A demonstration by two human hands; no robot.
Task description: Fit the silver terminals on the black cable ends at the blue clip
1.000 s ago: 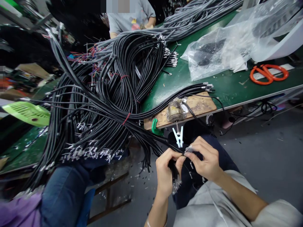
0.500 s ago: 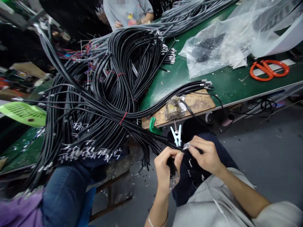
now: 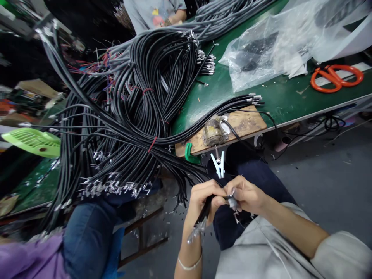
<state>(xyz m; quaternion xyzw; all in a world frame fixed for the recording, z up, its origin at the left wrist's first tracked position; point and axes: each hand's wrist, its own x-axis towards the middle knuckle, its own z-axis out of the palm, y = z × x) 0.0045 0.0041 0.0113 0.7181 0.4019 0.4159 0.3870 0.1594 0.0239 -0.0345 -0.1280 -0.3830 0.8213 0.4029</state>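
Above my lap, my left hand [image 3: 202,197] is closed around several black cables [image 3: 204,213], whose silvery ends [image 3: 197,230] hang below the palm. My right hand [image 3: 248,194] meets it fingertip to fingertip and pinches the silvery end [image 3: 232,201] of one black cable. Thin stripped wires dangle under those fingers. Just beyond the hands, a light-blue clothespin [image 3: 218,164] is clipped to the shaft of a small motor [image 3: 214,131] wrapped in clear film. That motor sits on a wooden board [image 3: 247,121] at the table edge.
Tied black cable bundles [image 3: 157,85] cover the left of the green table [image 3: 290,102]. Orange-handled scissors [image 3: 337,77] and a clear plastic bag [image 3: 261,54] lie right. A green clamp [image 3: 190,154] grips the board. Co-workers sit left and across; a green fan [image 3: 31,142] is at left.
My right hand has come closer to my left and turned, lowering the pinched cable end. The cables in my left hand have tilted, showing more of their silvery ends. The view has shifted slightly.
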